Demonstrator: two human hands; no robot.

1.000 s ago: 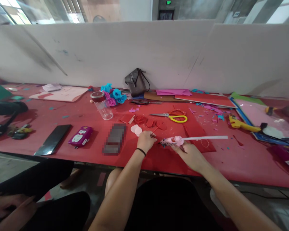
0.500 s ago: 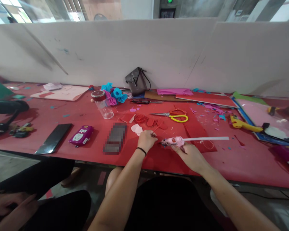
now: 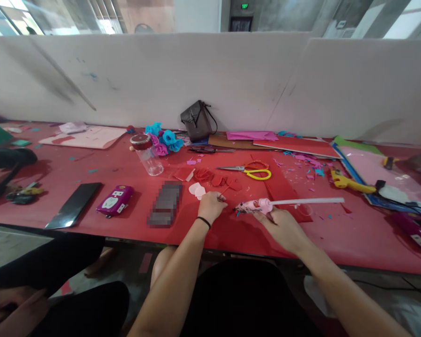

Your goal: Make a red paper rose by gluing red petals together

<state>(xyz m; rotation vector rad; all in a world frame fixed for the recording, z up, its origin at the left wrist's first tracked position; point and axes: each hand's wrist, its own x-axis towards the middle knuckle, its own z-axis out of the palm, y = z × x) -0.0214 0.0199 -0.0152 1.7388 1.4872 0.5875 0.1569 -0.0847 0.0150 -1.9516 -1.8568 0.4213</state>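
Head view: my right hand (image 3: 283, 228) is closed around the pink glue gun (image 3: 249, 206), which lies ahead of my palm, nozzle toward my left hand (image 3: 210, 207) but apart from it; a pale stick (image 3: 308, 201) juts from its back. My left fingertips pinch a thin red piece (image 3: 226, 189), and yellow-handled scissors (image 3: 258, 174) lie beyond both hands
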